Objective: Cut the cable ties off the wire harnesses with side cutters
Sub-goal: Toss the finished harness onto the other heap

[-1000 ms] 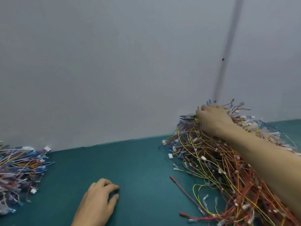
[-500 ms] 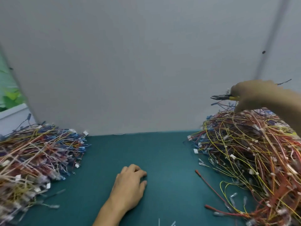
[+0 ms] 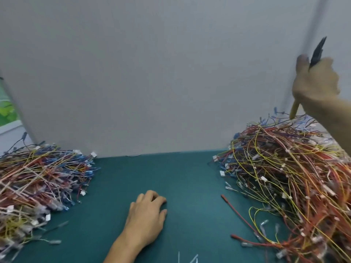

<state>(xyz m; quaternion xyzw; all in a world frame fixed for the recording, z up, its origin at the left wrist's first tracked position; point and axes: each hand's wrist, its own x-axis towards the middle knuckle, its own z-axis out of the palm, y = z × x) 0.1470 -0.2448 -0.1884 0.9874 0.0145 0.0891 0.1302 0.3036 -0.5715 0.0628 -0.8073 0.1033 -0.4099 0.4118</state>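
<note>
Aloft, right hand [image 3: 317,82] grips yellow-handled side cutters [image 3: 317,51] — left hand [image 3: 147,215] rests relaxed on mat [image 3: 190,177].

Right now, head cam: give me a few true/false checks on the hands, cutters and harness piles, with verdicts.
1. The right hand grips the side cutters in the air above the right pile. True.
2. The left hand holds a harness. False: it rests on the teal table, holding nothing.
3. The cutter tips point down into the wires. False: they point up, and the yellow handle sticks out below the hand.
4. A second heap, the left pile, lies across the table. True.
</note>
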